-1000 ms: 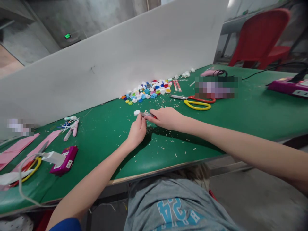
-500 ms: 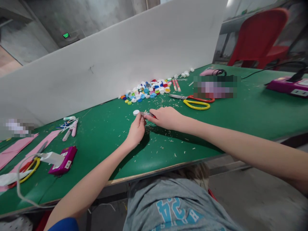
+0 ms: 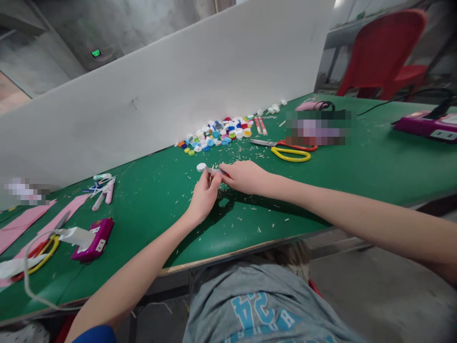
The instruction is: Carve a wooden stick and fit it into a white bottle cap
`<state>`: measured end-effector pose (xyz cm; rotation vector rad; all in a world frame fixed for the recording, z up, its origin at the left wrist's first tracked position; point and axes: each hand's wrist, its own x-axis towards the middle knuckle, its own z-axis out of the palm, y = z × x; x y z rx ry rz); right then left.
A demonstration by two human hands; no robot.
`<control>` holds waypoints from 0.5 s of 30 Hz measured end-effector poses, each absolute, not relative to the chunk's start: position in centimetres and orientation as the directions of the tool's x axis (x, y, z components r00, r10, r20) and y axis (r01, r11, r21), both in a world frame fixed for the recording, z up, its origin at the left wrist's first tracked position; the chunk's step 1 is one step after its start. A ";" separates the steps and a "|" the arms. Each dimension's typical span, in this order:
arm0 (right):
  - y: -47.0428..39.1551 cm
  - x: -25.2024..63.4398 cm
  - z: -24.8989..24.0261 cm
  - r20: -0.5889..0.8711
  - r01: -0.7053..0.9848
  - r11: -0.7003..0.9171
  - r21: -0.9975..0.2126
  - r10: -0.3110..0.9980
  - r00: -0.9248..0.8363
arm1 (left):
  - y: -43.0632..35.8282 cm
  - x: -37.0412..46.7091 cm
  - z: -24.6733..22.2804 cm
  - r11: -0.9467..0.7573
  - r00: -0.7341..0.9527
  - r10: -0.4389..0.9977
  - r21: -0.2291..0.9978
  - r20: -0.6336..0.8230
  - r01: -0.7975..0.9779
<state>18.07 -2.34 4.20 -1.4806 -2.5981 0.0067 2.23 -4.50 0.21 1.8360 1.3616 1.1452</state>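
My right hand (image 3: 246,177) is closed around a utility knife (image 3: 226,174) with a red part, its blade pointing left. Fingers pressed together, my left hand (image 3: 205,193) meets the blade; a small stick seems to be between its fingertips, too small to make out well. Just beyond those fingertips is a white round cap (image 3: 201,167). Pale shavings (image 3: 246,200) lie scattered over the green table (image 3: 150,205) around both hands. Behind them is a pile of coloured bottle caps (image 3: 217,135).
Scissors (image 3: 291,154) with yellow and red handles lie behind my right hand. A purple power strip (image 3: 98,240), pink sheets (image 3: 28,224) and a second pair of scissors (image 3: 53,247) are at left. A white partition (image 3: 178,76) borders the table's back.
My left thumb has shifted right along the blade and stands more apart from the index finger. The knife and right hand have barely moved.
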 end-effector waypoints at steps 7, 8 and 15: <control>-2.3 18.1 4.2 0.106 0.836 0.545 -0.071 0.837 -0.537 | -4.8 2.3 0.6 -0.304 0.131 0.952 0.824 0.276 0.478; -2.2 18.1 4.2 0.108 0.834 0.547 -0.072 0.836 -0.538 | -4.7 2.3 0.5 -0.303 0.130 0.953 0.820 0.275 0.485; -2.1 18.1 4.0 0.136 0.838 0.543 -0.056 0.836 -0.532 | -4.5 2.3 0.5 -0.314 0.123 0.949 0.820 0.291 0.479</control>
